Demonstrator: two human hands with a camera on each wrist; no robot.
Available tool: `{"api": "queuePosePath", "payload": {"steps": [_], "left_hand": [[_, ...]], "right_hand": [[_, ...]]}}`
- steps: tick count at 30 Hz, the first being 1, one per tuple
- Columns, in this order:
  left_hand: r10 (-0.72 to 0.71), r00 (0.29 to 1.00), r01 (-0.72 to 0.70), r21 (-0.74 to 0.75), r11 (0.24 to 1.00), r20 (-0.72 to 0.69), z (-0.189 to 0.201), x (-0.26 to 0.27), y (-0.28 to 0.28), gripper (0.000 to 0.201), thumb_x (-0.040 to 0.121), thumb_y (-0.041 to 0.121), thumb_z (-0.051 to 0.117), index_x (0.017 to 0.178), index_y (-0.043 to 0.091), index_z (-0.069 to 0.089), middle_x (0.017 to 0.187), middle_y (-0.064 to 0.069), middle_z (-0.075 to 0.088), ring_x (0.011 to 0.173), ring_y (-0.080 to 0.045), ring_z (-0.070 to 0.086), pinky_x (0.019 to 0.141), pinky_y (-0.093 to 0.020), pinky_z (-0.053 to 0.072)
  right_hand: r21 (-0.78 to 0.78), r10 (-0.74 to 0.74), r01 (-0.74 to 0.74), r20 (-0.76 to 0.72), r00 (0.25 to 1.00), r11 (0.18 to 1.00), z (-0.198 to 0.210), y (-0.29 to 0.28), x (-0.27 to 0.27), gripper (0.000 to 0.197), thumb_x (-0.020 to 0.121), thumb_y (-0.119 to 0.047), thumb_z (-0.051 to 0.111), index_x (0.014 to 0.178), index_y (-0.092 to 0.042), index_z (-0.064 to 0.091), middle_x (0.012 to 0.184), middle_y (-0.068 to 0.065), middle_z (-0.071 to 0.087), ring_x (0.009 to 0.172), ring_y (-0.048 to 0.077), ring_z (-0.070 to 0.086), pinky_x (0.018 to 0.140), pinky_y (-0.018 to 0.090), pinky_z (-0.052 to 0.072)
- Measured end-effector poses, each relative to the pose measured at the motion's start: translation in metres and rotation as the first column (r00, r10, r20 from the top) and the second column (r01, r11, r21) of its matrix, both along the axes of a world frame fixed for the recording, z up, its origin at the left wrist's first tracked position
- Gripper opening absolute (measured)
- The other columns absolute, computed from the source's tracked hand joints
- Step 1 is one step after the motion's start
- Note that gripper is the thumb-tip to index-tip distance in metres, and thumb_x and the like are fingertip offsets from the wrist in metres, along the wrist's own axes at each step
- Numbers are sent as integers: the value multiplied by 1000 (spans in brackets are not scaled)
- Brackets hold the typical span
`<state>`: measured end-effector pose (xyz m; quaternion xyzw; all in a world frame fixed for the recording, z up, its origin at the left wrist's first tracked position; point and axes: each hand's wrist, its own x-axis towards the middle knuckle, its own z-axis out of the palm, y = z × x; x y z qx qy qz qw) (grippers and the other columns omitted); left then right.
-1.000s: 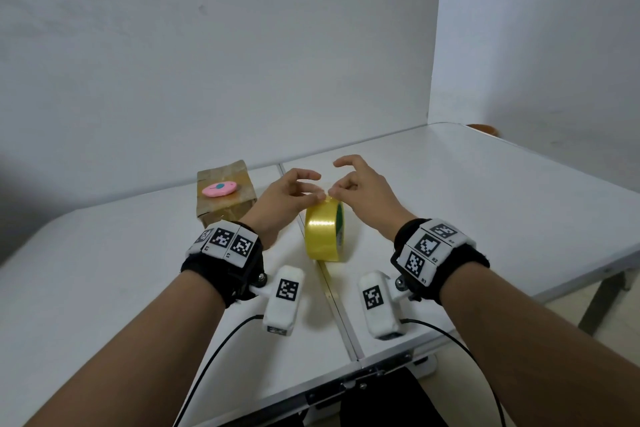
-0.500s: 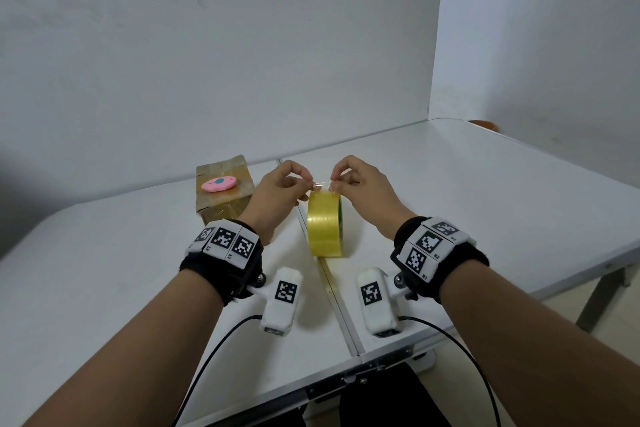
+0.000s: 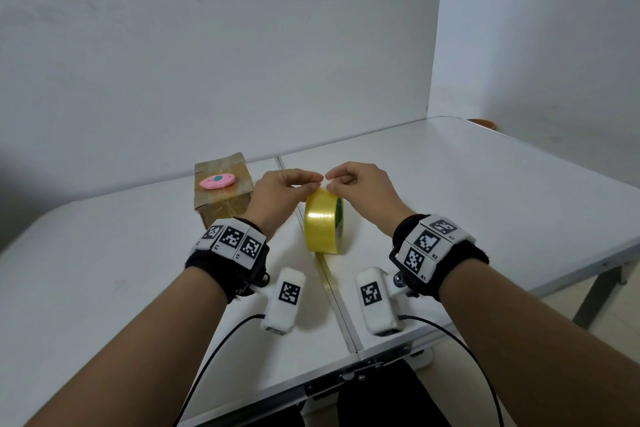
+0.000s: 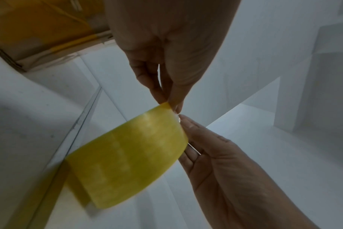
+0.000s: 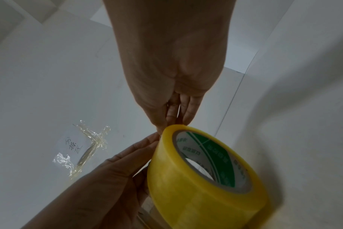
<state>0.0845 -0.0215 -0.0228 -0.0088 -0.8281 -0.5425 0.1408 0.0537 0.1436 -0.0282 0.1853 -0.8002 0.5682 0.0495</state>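
A roll of yellow tape [image 3: 322, 225] stands on its edge on the white table [image 3: 485, 201], over the seam between the two table halves. My left hand [image 3: 311, 181] and my right hand [image 3: 331, 183] meet just above the top of the roll. Each pinches the tape's outer layer there with curled fingers. In the left wrist view my left fingertips [image 4: 167, 99] nip the top corner of the tape roll [image 4: 127, 155]. In the right wrist view my right fingertips [image 5: 172, 119] sit on the rim of the tape roll [image 5: 196, 178], whose green-printed core shows.
A taped-up cardboard box [image 3: 225, 208] stands left of the roll near the back wall, with a pink cutter [image 3: 217, 181] lying on top. A paper note [image 5: 76, 145] stuck down with clear tape shows in the right wrist view. The table's front edge is near my forearms.
One second ago my fingers were spread loosely over the roll. They have since curled and closed into pinches at its top, and the hands have drawn together.
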Motion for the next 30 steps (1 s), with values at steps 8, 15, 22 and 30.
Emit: {"api": "queuePosePath", "payload": {"steps": [8, 15, 22, 30], "left_hand": [[41, 998, -53, -263, 963, -51, 7, -4, 0, 14, 85, 23, 69, 96, 24, 77, 81, 14, 71, 59, 20, 55, 64, 0, 39], [14, 1000, -14, -469, 883, -4, 18, -7, 1, 14, 89, 24, 63, 96, 18, 74, 100, 2, 71, 78, -12, 63, 69, -13, 44], [-51, 996, 81, -478, 875, 76, 21, -7, -1, 15, 93, 21, 57, 98, 13, 69, 89, 14, 60, 81, -5, 55, 68, -15, 38], [-87, 985, 119, -218, 969, 150, 19, -5, -7, 12, 89, 18, 63, 96, 12, 72, 83, 6, 65, 74, -4, 55, 74, -19, 40]], "right_hand": [[102, -34, 41, -65, 997, 994, 2, -2, -5, 20, 86, -13, 64, 104, -11, 74, 88, -4, 66, 83, 4, 60, 61, -6, 39], [189, -16, 38, -112, 994, 981, 7, -2, -5, 17, 86, -11, 63, 96, -10, 76, 72, -13, 61, 68, -3, 55, 55, -7, 37], [242, -38, 57, -84, 996, 968, 7, -3, -7, 13, 85, -20, 66, 85, -13, 76, 109, 4, 61, 91, 16, 65, 61, 12, 39], [187, -34, 24, 54, 998, 982, 9, 1, -4, 22, 85, -26, 69, 92, -5, 73, 102, 6, 71, 101, 22, 67, 88, 33, 53]]}}
